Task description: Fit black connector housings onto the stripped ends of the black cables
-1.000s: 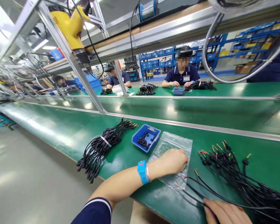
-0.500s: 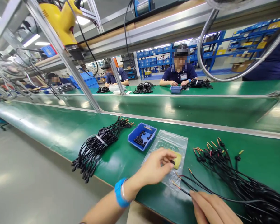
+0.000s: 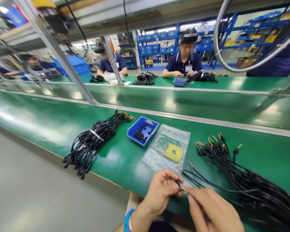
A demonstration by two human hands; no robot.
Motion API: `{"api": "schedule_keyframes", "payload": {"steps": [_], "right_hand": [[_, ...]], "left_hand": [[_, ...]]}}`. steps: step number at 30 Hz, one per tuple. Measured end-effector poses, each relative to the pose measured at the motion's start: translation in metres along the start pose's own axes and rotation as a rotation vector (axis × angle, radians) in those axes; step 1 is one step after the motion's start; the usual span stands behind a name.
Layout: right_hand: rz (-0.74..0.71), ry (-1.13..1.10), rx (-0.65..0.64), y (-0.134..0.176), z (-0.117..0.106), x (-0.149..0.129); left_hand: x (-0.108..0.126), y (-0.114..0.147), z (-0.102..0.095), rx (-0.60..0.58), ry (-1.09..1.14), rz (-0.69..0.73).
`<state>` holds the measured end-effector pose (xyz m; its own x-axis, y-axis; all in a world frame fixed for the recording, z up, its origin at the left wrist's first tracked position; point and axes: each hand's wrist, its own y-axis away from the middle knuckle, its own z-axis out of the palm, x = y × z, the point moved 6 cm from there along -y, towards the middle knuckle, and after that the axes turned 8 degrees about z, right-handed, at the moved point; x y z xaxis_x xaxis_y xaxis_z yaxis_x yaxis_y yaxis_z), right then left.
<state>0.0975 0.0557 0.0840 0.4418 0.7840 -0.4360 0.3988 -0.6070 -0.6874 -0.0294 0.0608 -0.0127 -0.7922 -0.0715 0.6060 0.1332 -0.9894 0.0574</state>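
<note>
Wire ends (image 3: pixel 183 188) pinched in our right hand (image 3: pixel 211 206) sit beside a small black part (image 3: pixel 178 183) pinched in our left hand (image 3: pixel 161 190), near the tabletop's (image 3: pixel 118 158) front edge; a slackened grip could drop the part, and splayed strands could snag.

The long green tabletop (image 3: pixel 120 164) is shining glossily, the clear rectangular plastic bag (image 3: pixel 159 153) is glinting, and the thin black plastic-sheathed cables (image 3: pixel 253 187) are gleaming.

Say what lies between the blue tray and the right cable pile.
In the head view, a clear plastic bag and a yellow pad lie between the blue tray and cable pile.
</note>
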Motion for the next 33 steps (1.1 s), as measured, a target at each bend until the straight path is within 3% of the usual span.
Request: {"api": "schedule_keyframes", "payload": {"steps": [4, 10, 20, 33], "right_hand": [[0.130, -0.050, -0.037, -0.007, 0.003, 0.008], [0.188, -0.080, -0.070, -0.006, 0.009, 0.015], [0.122, -0.102, -0.055, -0.003, 0.010, 0.017], [0.227, -0.151, -0.091, -0.005, 0.009, 0.020]], "left_hand": [[0.009, -0.001, 0.000, 0.059, 0.015, -0.029], [0.007, 0.000, -0.001, 0.062, 0.023, -0.022], [0.010, -0.001, 0.002, 0.061, 0.001, -0.030], [0.008, 0.000, 0.002, 0.055, -0.064, -0.047]]}}
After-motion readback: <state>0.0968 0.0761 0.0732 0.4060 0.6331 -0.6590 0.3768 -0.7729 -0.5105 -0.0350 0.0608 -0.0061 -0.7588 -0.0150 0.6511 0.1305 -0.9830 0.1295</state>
